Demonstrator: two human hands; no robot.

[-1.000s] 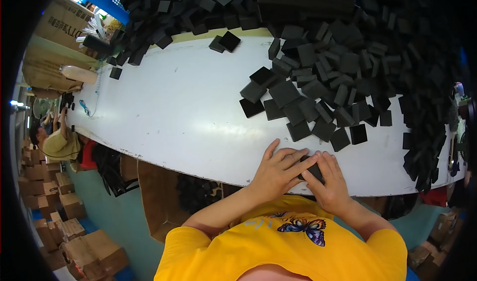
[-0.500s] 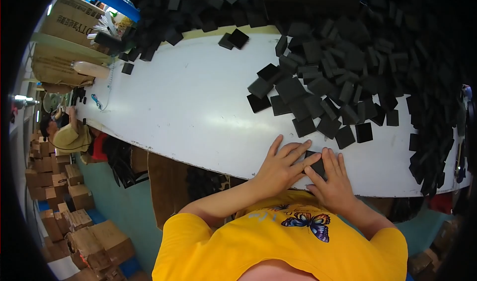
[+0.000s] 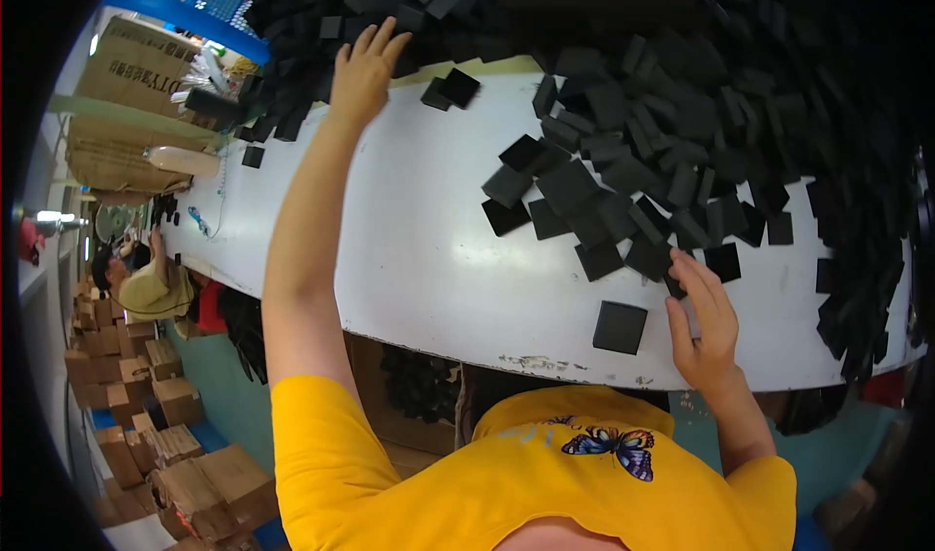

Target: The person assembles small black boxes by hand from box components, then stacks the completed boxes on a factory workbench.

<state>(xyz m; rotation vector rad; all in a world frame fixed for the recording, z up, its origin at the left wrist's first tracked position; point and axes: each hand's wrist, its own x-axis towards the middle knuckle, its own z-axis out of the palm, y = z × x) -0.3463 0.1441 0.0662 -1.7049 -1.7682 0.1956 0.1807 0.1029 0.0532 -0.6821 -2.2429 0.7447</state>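
Observation:
My left hand (image 3: pixel 368 72) is stretched far forward with its fingers spread, over the edge of the dark pile of black square blocks (image 3: pixel 429 25) at the back left. Nothing shows in its grasp. My right hand (image 3: pixel 706 322) is at the near edge of another heap of black blocks (image 3: pixel 604 200). Its fingertips are beside one black block (image 3: pixel 674 283), partly covered by the fingers, and a gap shows between thumb and fingers. A single black square block (image 3: pixel 620 327) lies flat on the white table just left of this hand.
The white tabletop (image 3: pixel 419 249) has a chipped front edge. Two black blocks (image 3: pixel 451 89) lie apart near the back. More blocks (image 3: pixel 847 278) line the right side. Cardboard boxes (image 3: pixel 209 488) are stacked on the floor at left, where another person (image 3: pixel 156 283) sits at the table.
Both hands have left the single block near the front edge. My left hand moved forward and left to the far pile; my right hand moved right to the nearer heap.

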